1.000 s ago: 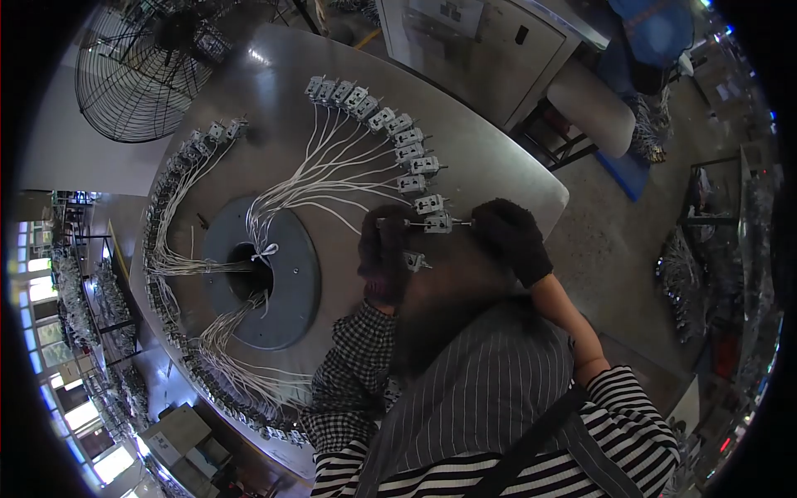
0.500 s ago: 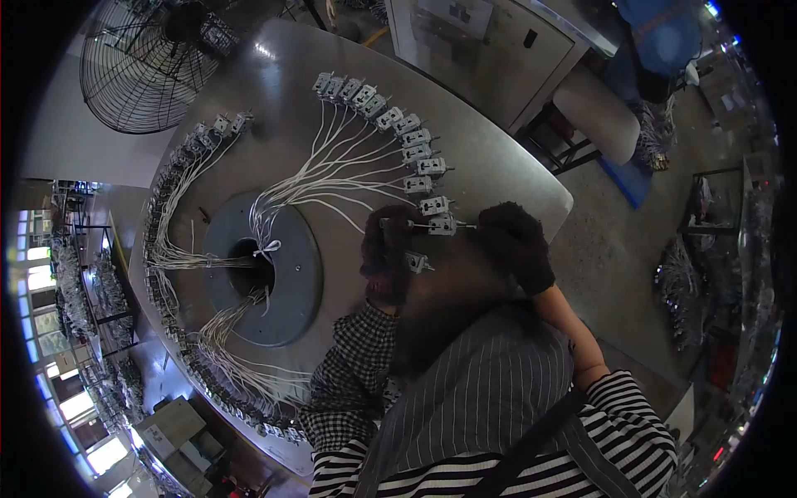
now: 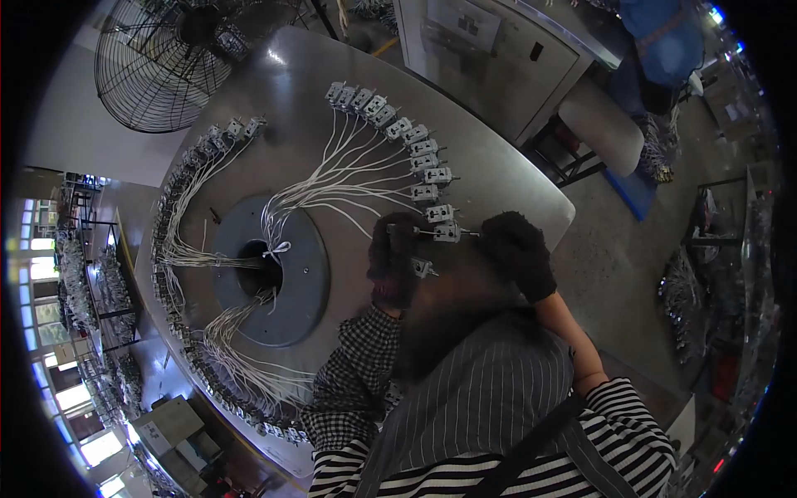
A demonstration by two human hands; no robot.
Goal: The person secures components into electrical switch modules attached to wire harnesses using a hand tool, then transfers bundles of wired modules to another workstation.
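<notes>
Metal unit (image 3: 447,233) between our hands, inward from bench's (image 3: 508,187) right corner | left hand (image 3: 393,259) grasps slim shaft (image 3: 424,231); right hand (image 3: 519,256), grip unclear | probably light, rigid; we favour its body sides

The left hand (image 3: 393,259), in a dark glove, is curling its fingers inward over the desk (image 3: 506,170). The right hand (image 3: 519,253), also gloved, is bending toward it, nearer the desk's rounded right corner; its fingertips are blurring into shadow. The left forearm (image 3: 365,353) is reaching forward in a checked sleeve, the right forearm (image 3: 573,336) angling inward bare.
</notes>
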